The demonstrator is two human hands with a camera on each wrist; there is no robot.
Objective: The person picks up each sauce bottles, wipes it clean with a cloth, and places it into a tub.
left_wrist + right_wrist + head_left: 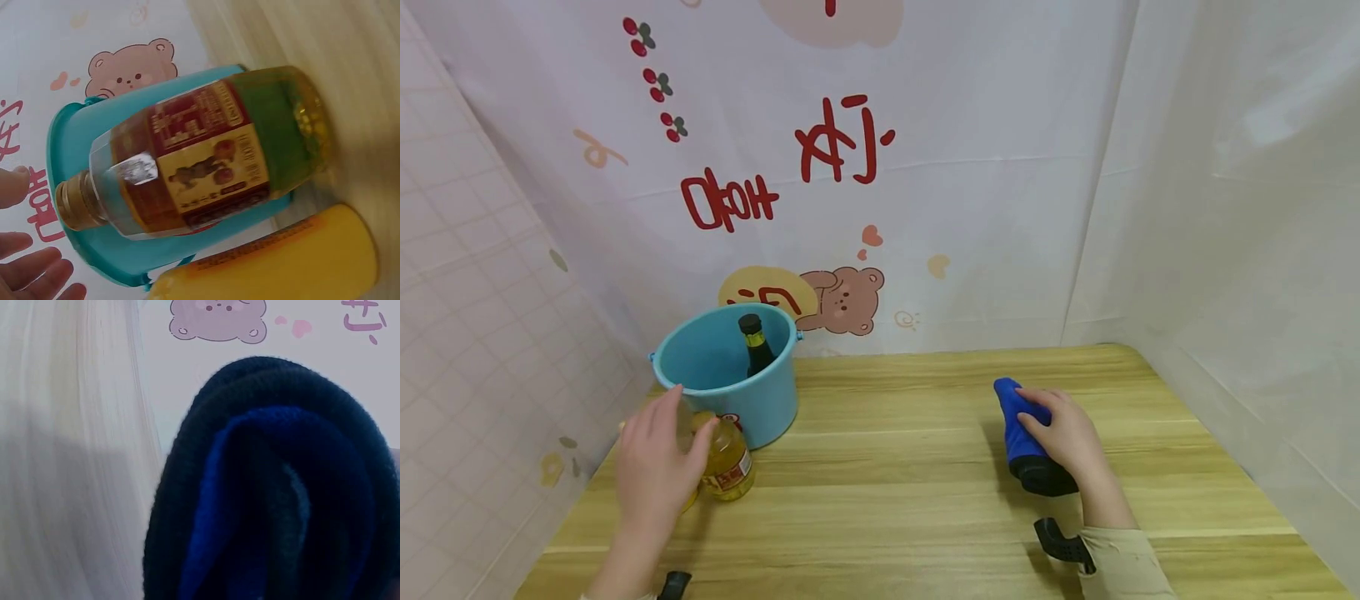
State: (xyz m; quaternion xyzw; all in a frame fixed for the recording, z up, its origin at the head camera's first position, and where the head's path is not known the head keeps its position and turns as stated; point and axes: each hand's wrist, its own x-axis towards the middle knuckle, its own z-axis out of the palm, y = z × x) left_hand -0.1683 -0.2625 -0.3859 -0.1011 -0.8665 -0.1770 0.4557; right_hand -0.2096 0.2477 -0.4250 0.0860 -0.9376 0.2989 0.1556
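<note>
A bottle of golden oil (206, 150) with a red label and gold cap stands upright in front of the blue bucket (767, 408). My left hand (655, 458) is over the bottle's left side, thumb and fingers spread and holding nothing; in the left wrist view its fingertips (47, 275) are apart from the cap. Beside the oil is a yellow bottle (287, 262), mostly hidden by my hand in the head view. On the right, my right hand (1063, 429) grips a rolled blue cloth (1018, 425) with a dark edge, its layered end facing the right wrist camera.
A dark green bottle with a black cap (752, 333) stands inside the bucket, its neck near the rim. The wooden table (880, 492) meets a printed white curtain (985, 208) at the back, with more sheeting along both sides.
</note>
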